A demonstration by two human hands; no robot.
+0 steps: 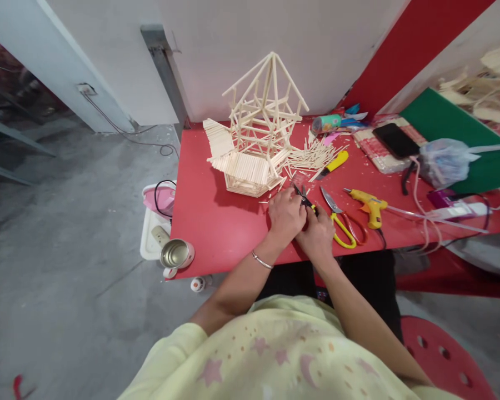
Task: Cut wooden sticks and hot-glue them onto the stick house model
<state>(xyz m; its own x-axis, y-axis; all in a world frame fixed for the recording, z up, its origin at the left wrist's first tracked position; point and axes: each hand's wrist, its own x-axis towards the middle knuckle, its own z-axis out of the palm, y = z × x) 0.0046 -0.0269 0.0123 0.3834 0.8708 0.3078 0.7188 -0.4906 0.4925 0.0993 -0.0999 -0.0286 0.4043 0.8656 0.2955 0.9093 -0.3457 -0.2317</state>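
Note:
My right hand (318,233) is wrapped round the handles of black pliers (303,198) with a bit of yellow on the grip. Their open jaws point up and away from me. Pressed close on the other side, my left hand (286,215) has its fingers curled by the pliers; whatever it holds is hidden. Just beyond stands a wooden stick model (245,169), with a pointed open frame on top and slatted panels at its lower left. A pile of loose thin sticks (314,154) lies to the model's right, with short bits scattered near my fingers.
Right of my hands lie scissors (340,219) with red and yellow handles, a yellow glue gun (370,206) and a yellow utility knife (336,163). Farther right are a phone (395,140), a plastic bag (445,161) and a power strip (460,211). A mug (177,254) stands at the table's left corner.

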